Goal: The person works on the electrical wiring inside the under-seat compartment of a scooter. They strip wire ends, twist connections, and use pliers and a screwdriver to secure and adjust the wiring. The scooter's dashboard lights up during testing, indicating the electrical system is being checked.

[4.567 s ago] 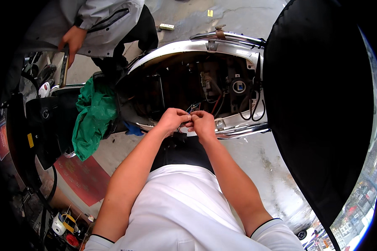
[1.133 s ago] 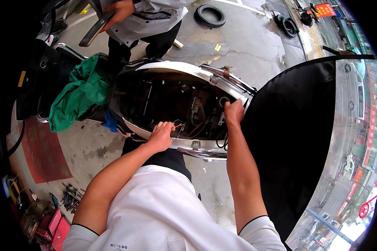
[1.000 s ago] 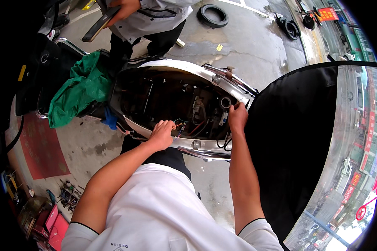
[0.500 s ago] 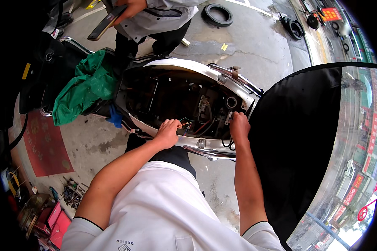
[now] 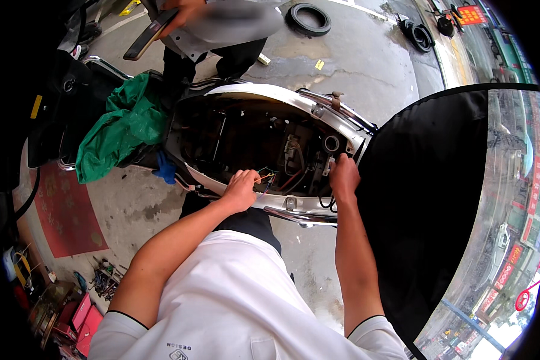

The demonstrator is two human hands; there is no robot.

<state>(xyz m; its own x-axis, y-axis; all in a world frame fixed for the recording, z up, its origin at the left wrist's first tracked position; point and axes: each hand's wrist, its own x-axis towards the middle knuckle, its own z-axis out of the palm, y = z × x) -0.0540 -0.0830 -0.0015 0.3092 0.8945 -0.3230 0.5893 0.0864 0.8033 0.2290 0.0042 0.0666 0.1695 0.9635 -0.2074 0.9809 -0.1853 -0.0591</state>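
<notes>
An opened white scooter body lies across the middle, its dark cavity holding hoses, cables and metal parts. My left hand is at the cavity's near edge, fingers curled and closed on thin coloured wires. My right hand is at the cavity's right end, fingers bent and closed beside a small pale part, just below a round metal ring; whatever is inside the fingertips is hidden.
A green sheet drapes over the left part. Beyond, a person in grey holds a dark flat object. Tyres lie on the pavement. A black cover with clear plastic borders the right. Tools and a red box sit lower left.
Since the earliest frame my right hand has left my left hand and moved right toward the ring area. My left hand stays at the wires. The view has shifted, showing tyres beyond.
</notes>
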